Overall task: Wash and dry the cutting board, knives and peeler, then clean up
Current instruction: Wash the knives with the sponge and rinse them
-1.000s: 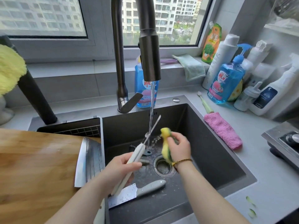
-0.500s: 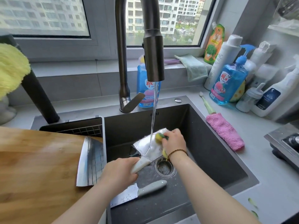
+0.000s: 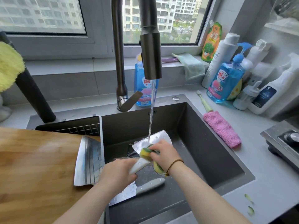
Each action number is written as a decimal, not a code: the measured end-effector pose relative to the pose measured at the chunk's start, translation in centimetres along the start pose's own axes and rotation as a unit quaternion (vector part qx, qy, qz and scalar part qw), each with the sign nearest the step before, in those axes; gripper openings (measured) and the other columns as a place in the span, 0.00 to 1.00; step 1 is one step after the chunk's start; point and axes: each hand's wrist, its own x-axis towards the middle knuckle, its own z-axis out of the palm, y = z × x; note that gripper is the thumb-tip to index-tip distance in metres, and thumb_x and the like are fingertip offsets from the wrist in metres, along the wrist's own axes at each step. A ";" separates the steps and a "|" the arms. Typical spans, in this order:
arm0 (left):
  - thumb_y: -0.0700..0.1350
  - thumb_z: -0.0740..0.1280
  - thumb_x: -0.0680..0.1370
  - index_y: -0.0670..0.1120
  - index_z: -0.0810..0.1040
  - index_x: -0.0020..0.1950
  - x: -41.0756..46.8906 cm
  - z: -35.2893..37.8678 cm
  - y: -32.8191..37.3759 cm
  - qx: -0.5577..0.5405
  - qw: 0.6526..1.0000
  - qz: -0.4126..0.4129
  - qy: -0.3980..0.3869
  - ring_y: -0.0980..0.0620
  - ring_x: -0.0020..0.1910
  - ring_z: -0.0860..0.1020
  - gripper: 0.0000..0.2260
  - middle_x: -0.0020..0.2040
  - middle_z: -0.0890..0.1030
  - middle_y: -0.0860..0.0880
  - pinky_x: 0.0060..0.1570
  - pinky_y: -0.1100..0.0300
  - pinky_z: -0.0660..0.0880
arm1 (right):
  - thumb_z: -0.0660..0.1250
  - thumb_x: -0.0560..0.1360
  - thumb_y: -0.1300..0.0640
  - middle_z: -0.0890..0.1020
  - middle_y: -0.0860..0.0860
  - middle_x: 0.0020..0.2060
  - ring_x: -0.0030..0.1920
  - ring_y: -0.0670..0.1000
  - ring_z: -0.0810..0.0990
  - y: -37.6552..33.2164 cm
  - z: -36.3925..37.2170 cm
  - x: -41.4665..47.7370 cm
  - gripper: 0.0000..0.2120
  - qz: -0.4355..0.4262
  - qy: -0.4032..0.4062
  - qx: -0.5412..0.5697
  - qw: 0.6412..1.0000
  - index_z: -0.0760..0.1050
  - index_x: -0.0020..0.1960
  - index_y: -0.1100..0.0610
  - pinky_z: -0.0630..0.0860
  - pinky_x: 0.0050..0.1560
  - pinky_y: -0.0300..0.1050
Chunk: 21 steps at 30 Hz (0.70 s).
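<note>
My left hand (image 3: 118, 172) grips the white handle of a cleaver (image 3: 155, 138), its broad blade lying flat under the running tap water in the dark sink (image 3: 210, 156). My right hand (image 3: 163, 153) presses a yellow-green sponge (image 3: 146, 151) onto the blade near the handle. A second knife with a grey handle (image 3: 145, 187) lies on the sink floor below my hands. A third cleaver blade (image 3: 88, 160) rests on the wooden cutting board (image 3: 32, 167) that spans the sink's left side. I see no peeler.
The tall faucet (image 3: 150, 54) stands behind the sink with water flowing. A blue soap bottle (image 3: 226, 81), several cleaner bottles and a pink cloth (image 3: 221, 128) sit on the right counter. A stove edge (image 3: 284, 144) lies far right. Green peel scraps (image 3: 250, 206) lie near the front.
The cleaver turned from edge-up to blade flat under the stream. My right hand brought the sponge onto the blade and slid it toward the handle.
</note>
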 end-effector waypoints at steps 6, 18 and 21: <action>0.49 0.63 0.76 0.62 0.70 0.63 -1.3 -0.1 -0.2 -0.018 1.000 -0.002 0.011 0.56 0.40 0.70 0.17 0.38 0.71 0.60 0.31 0.71 0.62 | 0.63 0.75 0.60 0.75 0.54 0.57 0.58 0.53 0.74 4.1 -3.0 -4.7 0.12 0.109 0.153 0.060 0.980 0.78 0.57 0.57 0.67 0.54 0.37; 0.51 0.65 0.76 0.59 0.71 0.65 -3.3 0.4 1.4 -0.025 1.000 0.004 0.006 0.56 0.40 0.73 0.17 0.44 0.75 0.57 0.31 0.68 0.64 | 0.64 0.73 0.59 0.69 0.46 0.51 0.57 0.50 0.72 7.4 -1.4 -15.7 0.10 0.165 0.107 -0.019 0.980 0.76 0.53 0.56 0.67 0.57 0.37; 0.51 0.65 0.76 0.57 0.69 0.67 -3.2 0.3 1.5 -0.027 1.000 -0.005 0.010 0.56 0.41 0.72 0.20 0.48 0.77 0.55 0.32 0.66 0.64 | 0.63 0.74 0.53 0.71 0.46 0.59 0.61 0.48 0.69 7.2 -1.0 -15.8 0.11 0.170 0.086 -0.068 0.979 0.74 0.56 0.52 0.62 0.60 0.38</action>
